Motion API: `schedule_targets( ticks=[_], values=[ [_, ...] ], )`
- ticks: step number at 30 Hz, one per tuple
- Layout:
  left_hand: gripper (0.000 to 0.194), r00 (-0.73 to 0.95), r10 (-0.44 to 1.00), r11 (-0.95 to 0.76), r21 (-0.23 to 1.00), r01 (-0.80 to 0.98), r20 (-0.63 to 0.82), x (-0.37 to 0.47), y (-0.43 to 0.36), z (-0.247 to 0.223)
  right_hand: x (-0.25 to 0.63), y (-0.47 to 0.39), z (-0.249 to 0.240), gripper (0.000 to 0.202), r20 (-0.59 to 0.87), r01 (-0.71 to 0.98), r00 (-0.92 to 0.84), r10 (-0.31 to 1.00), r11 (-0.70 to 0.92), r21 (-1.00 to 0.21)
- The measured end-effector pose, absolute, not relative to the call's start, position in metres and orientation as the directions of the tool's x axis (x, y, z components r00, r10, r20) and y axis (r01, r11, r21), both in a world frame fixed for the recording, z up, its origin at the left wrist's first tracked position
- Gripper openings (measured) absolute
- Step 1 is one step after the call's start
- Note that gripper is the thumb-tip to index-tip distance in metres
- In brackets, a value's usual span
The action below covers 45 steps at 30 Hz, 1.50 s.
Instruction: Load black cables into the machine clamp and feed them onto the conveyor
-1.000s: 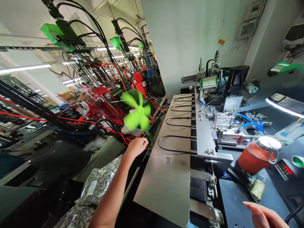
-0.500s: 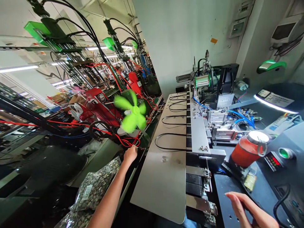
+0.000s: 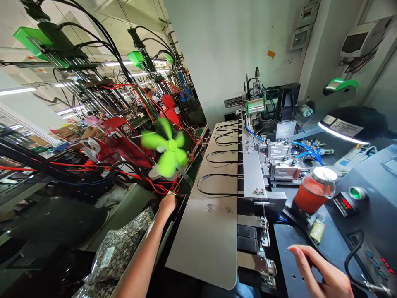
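My left hand (image 3: 168, 203) is stretched out past the left side of a grey metal plate (image 3: 204, 244), its fingers closed; what they hold, if anything, I cannot make out. Just beyond it spins a bright green fan (image 3: 173, 145), close to red cables (image 3: 161, 185). At lower right, over a dark perforated base (image 3: 283, 244), my right hand (image 3: 322, 271) has thumb and forefinger pressed together; anything between the tips is too small to see. Black cable loops (image 3: 217, 184) lie on the plate, their ends at a metal rail (image 3: 252, 174).
Clear bags of small parts (image 3: 120, 248) lie left of my left forearm. Right of the rail stand pneumatic cylinders (image 3: 283, 171), a red jar (image 3: 312, 192) and a control box (image 3: 369, 198). A solder wire spool (image 3: 257, 106) sits at the back, a lit lamp (image 3: 344, 131) at right.
The whole view has shifted a little, with most things now further left. Both hands keep nearly the same pose, still closed. The fan blades have turned.
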<state>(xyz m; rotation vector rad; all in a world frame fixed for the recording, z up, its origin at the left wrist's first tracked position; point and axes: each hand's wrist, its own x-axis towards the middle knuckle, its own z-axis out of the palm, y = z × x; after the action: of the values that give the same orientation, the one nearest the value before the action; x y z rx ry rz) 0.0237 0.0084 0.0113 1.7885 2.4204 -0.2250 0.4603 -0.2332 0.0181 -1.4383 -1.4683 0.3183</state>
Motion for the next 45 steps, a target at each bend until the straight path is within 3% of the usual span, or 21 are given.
schedule_targets(
  ticks=[6, 12, 15, 16, 18, 21, 24, 27, 29, 31, 33, 36, 40, 45],
  values=[
    [0.023, -0.282, 0.953, 0.299, 0.231, 0.926, -0.108, 0.025, 0.004, 0.032, 0.459, -0.231, 0.016, 0.019, 0.46, 0.566, 0.217, 0.861, 0.273, -0.778],
    [0.035, -0.118, 0.983, 0.003, 0.625, 0.781, 0.142, 0.088, 0.002, 0.078, 0.45, -0.227, 0.015, 0.014, 0.395, 0.492, 0.251, 0.884, 0.235, -0.838],
    [0.036, 0.111, 0.98, -0.197, 0.728, 0.657, 0.165, 0.155, -0.02, 0.107, 0.441, -0.222, 0.028, 0.02, 0.355, 0.4, 0.252, 0.9, 0.237, -0.885],
    [0.032, 0.297, 0.944, -0.299, 0.757, 0.581, 0.145, 0.178, -0.033, 0.115, 0.438, -0.221, 0.034, 0.02, 0.346, 0.374, 0.24, 0.907, 0.242, -0.895],
    [0.025, 0.579, 0.813, -0.405, 0.774, 0.487, 0.061, 0.221, -0.062, 0.128, 0.43, -0.217, 0.045, 0.017, 0.301, 0.29, 0.232, 0.925, 0.229, -0.929],
    [0.02, 0.779, 0.627, -0.506, 0.768, 0.393, 0.014, 0.262, -0.099, 0.131, 0.42, -0.215, 0.055, 0.011, 0.221, 0.148, 0.299, 0.928, 0.184, -0.972],
    [0.023, 0.823, 0.565, -0.471, 0.797, 0.378, -0.056, 0.275, -0.111, 0.119, 0.413, -0.215, 0.055, 0.01, 0.276, 0.164, 0.397, 0.875, 0.228, -0.96],
    [0.032, 0.837, 0.496, -0.231, 0.894, 0.383, -0.23, 0.273, -0.108, 0.106, 0.411, -0.217, 0.051, 0.011, 0.478, 0.323, 0.366, 0.798, 0.373, -0.87],
    [0.034, 0.841, 0.469, -0.106, 0.929, 0.356, -0.269, 0.272, -0.106, 0.101, 0.41, -0.217, 0.049, 0.013, 0.557, 0.379, 0.345, 0.755, 0.431, -0.819],
    [0.031, 0.814, 0.541, -0.14, 0.931, 0.337, -0.213, 0.272, -0.108, 0.098, 0.408, -0.217, 0.046, 0.011, 0.512, 0.343, 0.388, 0.767, 0.396, -0.852],
    [0.026, 0.775, 0.625, -0.285, 0.896, 0.342, -0.097, 0.272, -0.112, 0.096, 0.405, -0.216, 0.043, 0.004, 0.373, 0.222, 0.436, 0.819, 0.303, -0.927],
    [0.02, 0.76, 0.644, -0.506, 0.795, 0.334, 0.09, 0.272, -0.119, 0.093, 0.402, -0.215, 0.042, 0.015, 0.223, 0.092, 0.43, 0.875, 0.203, -0.975],
    [0.016, 0.791, 0.567, -0.697, 0.647, 0.309, 0.232, 0.268, -0.122, 0.09, 0.413, -0.218, 0.05, 0.018, 0.251, 0.257, 0.35, 0.902, 0.165, -0.952],
    [0.023, 0.941, 0.282, -0.882, 0.437, 0.177, 0.187, 0.262, -0.116, 0.093, 0.44, -0.222, 0.058, 0.017, 0.201, 0.438, -0.035, 0.979, 0.196, -0.878]
  ],
)
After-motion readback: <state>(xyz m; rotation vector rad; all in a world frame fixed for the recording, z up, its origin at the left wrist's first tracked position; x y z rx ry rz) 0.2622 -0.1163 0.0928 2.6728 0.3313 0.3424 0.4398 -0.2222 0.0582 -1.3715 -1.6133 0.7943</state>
